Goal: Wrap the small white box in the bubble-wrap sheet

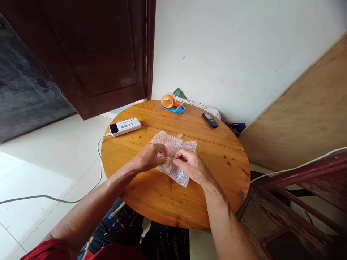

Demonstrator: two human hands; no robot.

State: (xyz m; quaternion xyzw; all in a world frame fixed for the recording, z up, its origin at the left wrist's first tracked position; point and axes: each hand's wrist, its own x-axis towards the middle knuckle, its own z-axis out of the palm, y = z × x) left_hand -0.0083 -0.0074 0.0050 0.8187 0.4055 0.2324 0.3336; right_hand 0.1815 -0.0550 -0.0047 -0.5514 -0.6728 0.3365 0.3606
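A sheet of pinkish bubble wrap [180, 177] lies on the round wooden table. On its middle is a small pale item with reddish marks [168, 163], partly hidden between the hands. My left hand [152, 156] is over the wrap's left part, thumb and fingers pinched together at the item's upper left. Opposite it, my right hand [191, 164] has its fingertips pressed together at the item's right edge. What either pinch holds is too small to make out. A short strip of clear tape [180, 135] shows at the wrap's far edge.
An orange and blue tape dispenser [172, 103] stands at the table's [168, 209] far edge. A dark handheld device [210, 120] lies at the back right. At the left is a white power strip-like device [125, 127] with a cable [101, 159] running off the table.
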